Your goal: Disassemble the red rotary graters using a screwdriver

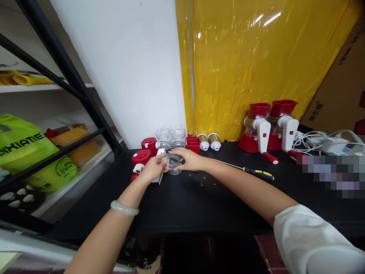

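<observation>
Before the eye gets to the hands, small metal bits [202,185] (screws by the look, too tiny to be sure) lie loose on the black table [171,213], nearer than the right forearm; a careless palm could sweep them off.

Clear part [172,163] is between the two hands, low over the table; can't tell if its underside touches; left hand [154,168] has thumb and fingertips pinched nearly together on its left edge; right hand [190,159] is curved in a wide C round its right side, thumb nearer, fingers over the far side, gap set by the part's width.

Handling, my read: hard moulded plastic, light, hollow, stiff; smooth walls, so slippery if fingers are damp; could crack at a rim or scuff if dropped; take it by opposite sides of the body, off the thin lips, low squeeze.

Left of it, red parts [142,156] and a white part [161,151], half hidden by the left hand; screwdriver [258,174] lies just past the right forearm.

Further back: clear cups [178,133], red hoppers [193,146], two metal drums [203,140] with white ends; to the right, two assembled grinders [264,131] upright, white cables [322,140] beside them; yellow-wrapped panel [228,68] behind.
</observation>
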The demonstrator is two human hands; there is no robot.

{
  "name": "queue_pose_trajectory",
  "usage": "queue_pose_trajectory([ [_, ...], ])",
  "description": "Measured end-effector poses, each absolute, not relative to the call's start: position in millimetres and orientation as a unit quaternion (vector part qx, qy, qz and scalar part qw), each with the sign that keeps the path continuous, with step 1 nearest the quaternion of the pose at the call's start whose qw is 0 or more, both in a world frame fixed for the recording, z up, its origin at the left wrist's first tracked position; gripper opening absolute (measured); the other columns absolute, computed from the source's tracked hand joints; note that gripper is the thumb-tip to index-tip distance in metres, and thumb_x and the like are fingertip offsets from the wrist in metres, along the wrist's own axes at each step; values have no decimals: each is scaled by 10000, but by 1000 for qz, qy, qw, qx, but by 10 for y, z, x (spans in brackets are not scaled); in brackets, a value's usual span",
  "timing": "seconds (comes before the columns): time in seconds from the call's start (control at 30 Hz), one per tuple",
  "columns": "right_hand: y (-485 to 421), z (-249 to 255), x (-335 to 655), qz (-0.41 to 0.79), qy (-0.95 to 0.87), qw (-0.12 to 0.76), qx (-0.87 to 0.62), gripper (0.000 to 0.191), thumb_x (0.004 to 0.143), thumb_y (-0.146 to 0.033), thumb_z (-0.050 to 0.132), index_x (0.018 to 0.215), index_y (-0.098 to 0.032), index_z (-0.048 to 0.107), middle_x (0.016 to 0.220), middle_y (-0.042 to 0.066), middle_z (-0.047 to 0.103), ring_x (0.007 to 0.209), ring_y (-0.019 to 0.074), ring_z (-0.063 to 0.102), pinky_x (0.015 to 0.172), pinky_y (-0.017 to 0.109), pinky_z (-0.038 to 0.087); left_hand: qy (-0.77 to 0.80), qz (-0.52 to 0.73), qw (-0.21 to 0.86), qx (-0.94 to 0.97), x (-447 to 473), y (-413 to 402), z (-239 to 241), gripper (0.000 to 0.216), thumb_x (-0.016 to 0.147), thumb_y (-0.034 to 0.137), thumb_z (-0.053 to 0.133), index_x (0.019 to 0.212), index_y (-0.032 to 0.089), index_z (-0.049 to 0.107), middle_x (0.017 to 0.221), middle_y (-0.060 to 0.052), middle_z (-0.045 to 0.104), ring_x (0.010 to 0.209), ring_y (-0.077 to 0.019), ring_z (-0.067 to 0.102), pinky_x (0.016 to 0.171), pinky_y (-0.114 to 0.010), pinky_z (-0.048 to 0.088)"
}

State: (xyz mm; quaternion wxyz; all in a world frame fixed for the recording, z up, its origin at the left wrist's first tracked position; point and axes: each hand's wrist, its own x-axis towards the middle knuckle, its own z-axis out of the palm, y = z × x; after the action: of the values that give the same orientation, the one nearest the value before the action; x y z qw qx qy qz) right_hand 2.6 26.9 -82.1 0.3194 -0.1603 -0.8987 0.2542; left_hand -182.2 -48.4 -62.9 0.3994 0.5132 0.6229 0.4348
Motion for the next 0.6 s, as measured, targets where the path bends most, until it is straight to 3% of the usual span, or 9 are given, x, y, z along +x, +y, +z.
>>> queue_pose_trajectory([
  [0.1,236,-788,19,229,-898,319,-200,691,629,-338,830,1261,-180,596,1150,122,645,1075,259,608,916,408,476,630,384,339,583,-1841,-430,-599,402,868,198,576,1256,92,588,735,-41,701,598,-134,661,656,-286,558],
  [0.3,169,-954,-79,184,-869,328,-321,722,588,-458,834,1176,-101,614,1092,165,673,1002,276,647,867,373,485,693,318,59,644,-1867,-433,-504,340,871,242,522,1168,130,645,922,-94,752,731,-191,722,806,-308,521],
  [0.43,161,-1059,-141,185,-862,336,-331,691,609,-472,819,1155,-107,605,1077,163,670,1011,276,643,846,366,486,695,289,23,658,-1931,-471,-548,286,870,246,492,1074,152,670,851,-79,757,778,-211,726,790,-297,514],
  [0.6,166,-1120,-171,193,-860,331,-338,712,610,-477,814,1180,-113,590,1092,167,664,1019,277,643,849,372,487,695,288,30,658,-1957,-518,-575,274,872,282,499,1050,158,667,907,-88,756,791,-205,723,758,-277,521],
])
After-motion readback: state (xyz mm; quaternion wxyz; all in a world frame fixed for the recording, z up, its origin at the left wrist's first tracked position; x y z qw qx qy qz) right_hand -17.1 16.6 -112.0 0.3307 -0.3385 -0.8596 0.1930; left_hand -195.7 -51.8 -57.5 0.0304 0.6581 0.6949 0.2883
